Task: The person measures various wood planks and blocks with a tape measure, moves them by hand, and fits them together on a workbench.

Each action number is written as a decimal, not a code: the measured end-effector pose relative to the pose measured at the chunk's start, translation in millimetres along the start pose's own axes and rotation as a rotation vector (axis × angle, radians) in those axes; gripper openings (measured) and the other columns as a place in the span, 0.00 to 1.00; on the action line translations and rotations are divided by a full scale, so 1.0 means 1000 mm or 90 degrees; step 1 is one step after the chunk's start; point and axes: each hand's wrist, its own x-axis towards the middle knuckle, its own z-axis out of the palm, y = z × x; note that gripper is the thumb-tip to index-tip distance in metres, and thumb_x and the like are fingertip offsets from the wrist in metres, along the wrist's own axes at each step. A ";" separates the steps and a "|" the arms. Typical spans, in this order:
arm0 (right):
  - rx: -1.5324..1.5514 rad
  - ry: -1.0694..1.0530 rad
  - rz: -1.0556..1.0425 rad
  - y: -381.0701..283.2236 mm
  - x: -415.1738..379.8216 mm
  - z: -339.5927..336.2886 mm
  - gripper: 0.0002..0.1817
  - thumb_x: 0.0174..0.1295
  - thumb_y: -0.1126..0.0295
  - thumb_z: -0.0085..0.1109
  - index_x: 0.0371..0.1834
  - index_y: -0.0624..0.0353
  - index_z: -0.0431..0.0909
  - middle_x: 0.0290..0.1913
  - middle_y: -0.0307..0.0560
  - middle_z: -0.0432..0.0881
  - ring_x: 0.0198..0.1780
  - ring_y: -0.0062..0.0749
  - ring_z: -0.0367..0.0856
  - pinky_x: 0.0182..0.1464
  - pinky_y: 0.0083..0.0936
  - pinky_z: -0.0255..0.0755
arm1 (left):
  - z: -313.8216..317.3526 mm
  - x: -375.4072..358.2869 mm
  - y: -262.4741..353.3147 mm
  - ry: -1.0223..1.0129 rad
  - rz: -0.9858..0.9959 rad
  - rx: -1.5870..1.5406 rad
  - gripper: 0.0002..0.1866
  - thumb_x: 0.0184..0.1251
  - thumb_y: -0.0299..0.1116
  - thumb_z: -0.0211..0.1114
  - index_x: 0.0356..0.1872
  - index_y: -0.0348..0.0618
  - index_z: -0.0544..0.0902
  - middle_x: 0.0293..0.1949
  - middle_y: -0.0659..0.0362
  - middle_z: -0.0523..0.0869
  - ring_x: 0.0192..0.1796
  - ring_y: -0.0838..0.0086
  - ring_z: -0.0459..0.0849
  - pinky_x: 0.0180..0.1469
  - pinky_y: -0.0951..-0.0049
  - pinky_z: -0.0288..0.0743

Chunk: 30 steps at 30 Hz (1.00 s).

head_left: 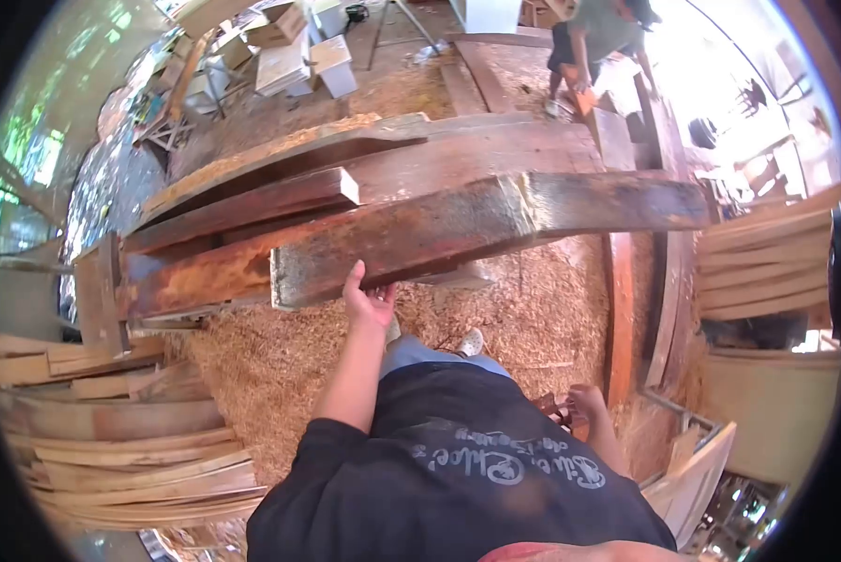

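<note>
A long, thick wooden beam (392, 234) with a weathered dark face lies across the bench in front of me. My left hand (371, 302) is at its lower edge, thumb up against the near face and fingers curled underneath. Low at my right side, my right hand (586, 403) is closed next to a dark and reddish object (559, 410). My body and the small size of that object keep me from telling what it is. A reddish-brown beam (205, 276) extends left from behind the end of the held one.
Another squared beam (252, 208) lies farther back on the bench. Stacked planks (139, 440) stand at left, more boards (767, 272) at right. Wood shavings (533, 318) cover the floor. Another person (603, 42) bends over wood at the back right. Pale boxes (334, 66) stand behind.
</note>
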 end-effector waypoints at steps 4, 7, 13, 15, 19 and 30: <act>-0.049 0.050 -0.040 -0.005 -0.046 0.017 0.15 0.68 0.70 0.61 0.56 0.59 0.87 0.37 0.47 0.90 0.33 0.34 0.89 0.31 0.30 0.80 | -0.081 -0.062 0.060 0.084 0.034 0.015 0.30 0.59 0.45 0.79 0.60 0.48 0.78 0.56 0.58 0.79 0.58 0.62 0.79 0.63 0.56 0.78; -0.179 0.098 -0.226 -0.055 -0.040 0.035 0.16 0.68 0.70 0.62 0.56 0.65 0.84 0.32 0.47 0.89 0.31 0.31 0.88 0.30 0.27 0.79 | -0.101 -0.067 0.111 0.085 0.075 0.014 0.31 0.59 0.46 0.78 0.61 0.49 0.77 0.57 0.59 0.79 0.60 0.64 0.79 0.63 0.57 0.77; 0.009 -0.168 -0.437 -0.309 -0.162 0.240 0.36 0.76 0.52 0.61 0.81 0.57 0.64 0.63 0.57 0.83 0.58 0.37 0.85 0.54 0.32 0.83 | -0.089 -0.052 0.249 0.056 0.172 -0.002 0.22 0.63 0.42 0.76 0.55 0.49 0.82 0.52 0.61 0.85 0.54 0.67 0.84 0.55 0.61 0.84; 0.049 -0.290 -0.463 -0.371 -0.190 0.324 0.43 0.76 0.50 0.60 0.87 0.52 0.52 0.71 0.59 0.77 0.65 0.43 0.81 0.60 0.37 0.82 | -0.089 -0.024 0.297 0.027 0.177 -0.003 0.20 0.64 0.42 0.75 0.54 0.49 0.82 0.51 0.62 0.86 0.53 0.68 0.86 0.53 0.63 0.85; 0.089 -0.377 -0.475 -0.449 -0.217 0.444 0.47 0.76 0.46 0.58 0.90 0.50 0.44 0.77 0.61 0.70 0.70 0.49 0.77 0.67 0.42 0.77 | -0.070 0.016 0.377 -0.013 0.200 0.035 0.20 0.65 0.44 0.74 0.55 0.50 0.82 0.49 0.62 0.88 0.51 0.68 0.87 0.50 0.62 0.87; -0.365 -0.045 -0.615 -0.497 -0.185 0.564 0.46 0.76 0.42 0.53 0.87 0.57 0.48 0.60 0.73 0.83 0.65 0.63 0.81 0.67 0.49 0.74 | -0.088 0.147 0.507 0.107 0.030 0.462 0.43 0.52 0.71 0.76 0.53 0.45 0.75 0.38 0.60 0.82 0.42 0.66 0.85 0.43 0.67 0.78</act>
